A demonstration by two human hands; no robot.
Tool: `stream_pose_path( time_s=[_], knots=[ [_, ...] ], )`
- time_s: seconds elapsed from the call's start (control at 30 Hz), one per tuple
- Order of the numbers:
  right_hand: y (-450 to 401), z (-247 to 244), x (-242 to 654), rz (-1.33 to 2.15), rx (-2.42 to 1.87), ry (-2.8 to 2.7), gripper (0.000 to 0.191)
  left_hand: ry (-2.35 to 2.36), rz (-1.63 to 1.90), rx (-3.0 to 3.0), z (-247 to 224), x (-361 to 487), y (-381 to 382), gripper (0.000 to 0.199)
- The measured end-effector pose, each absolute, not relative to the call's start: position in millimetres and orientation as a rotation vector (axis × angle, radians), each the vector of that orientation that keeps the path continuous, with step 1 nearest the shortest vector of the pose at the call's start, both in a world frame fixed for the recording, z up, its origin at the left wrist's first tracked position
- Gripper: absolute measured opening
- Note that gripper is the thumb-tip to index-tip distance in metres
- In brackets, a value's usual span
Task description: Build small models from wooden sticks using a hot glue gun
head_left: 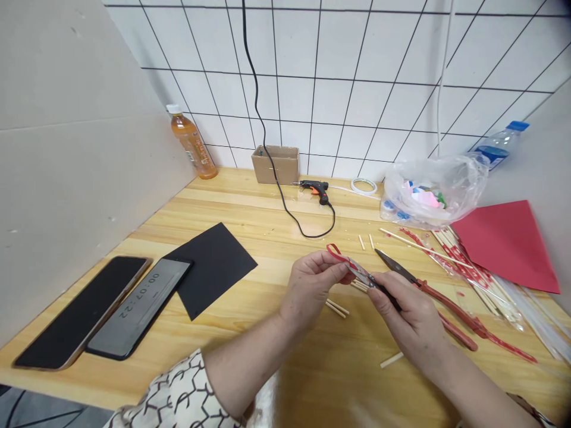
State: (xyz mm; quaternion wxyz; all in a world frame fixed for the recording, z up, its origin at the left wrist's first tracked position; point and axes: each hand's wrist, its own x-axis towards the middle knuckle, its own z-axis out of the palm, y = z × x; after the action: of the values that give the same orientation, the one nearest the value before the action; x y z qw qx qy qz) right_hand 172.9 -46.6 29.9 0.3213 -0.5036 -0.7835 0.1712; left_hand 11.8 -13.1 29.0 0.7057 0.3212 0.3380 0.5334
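Observation:
Near the middle of the head view, my left hand (314, 282) pinches a looped red strip (338, 252). My right hand (408, 309) is closed around the dark handles of small scissors (363, 275). The scissor blades point left and touch or overlap the strip beside my left fingertips. Short wooden sticks (338, 308) lie on the table below and behind my hands. Large red-handled scissors (455, 309) rest just right of my right hand, partly hidden by it.
A glue gun (317, 189) and cardboard box (276, 165) stand at the back. Left are black paper (218, 267), two phones (140, 309) and an orange bottle (191, 145). Right are a plastic bag (435, 190), red paper (508, 241), wrapped sticks (484, 279) and a water bottle (502, 144).

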Motion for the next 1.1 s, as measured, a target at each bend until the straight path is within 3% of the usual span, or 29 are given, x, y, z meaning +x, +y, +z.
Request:
stream_pose_path(
  time_s=[1.1],
  knots=[
    [-46.4, 31.9, 171.4, 0.317, -1.294, -2.006, 0.017, 0.733, 1.193, 0.696, 28.5, 13.1, -15.2, 0.012]
  ],
)
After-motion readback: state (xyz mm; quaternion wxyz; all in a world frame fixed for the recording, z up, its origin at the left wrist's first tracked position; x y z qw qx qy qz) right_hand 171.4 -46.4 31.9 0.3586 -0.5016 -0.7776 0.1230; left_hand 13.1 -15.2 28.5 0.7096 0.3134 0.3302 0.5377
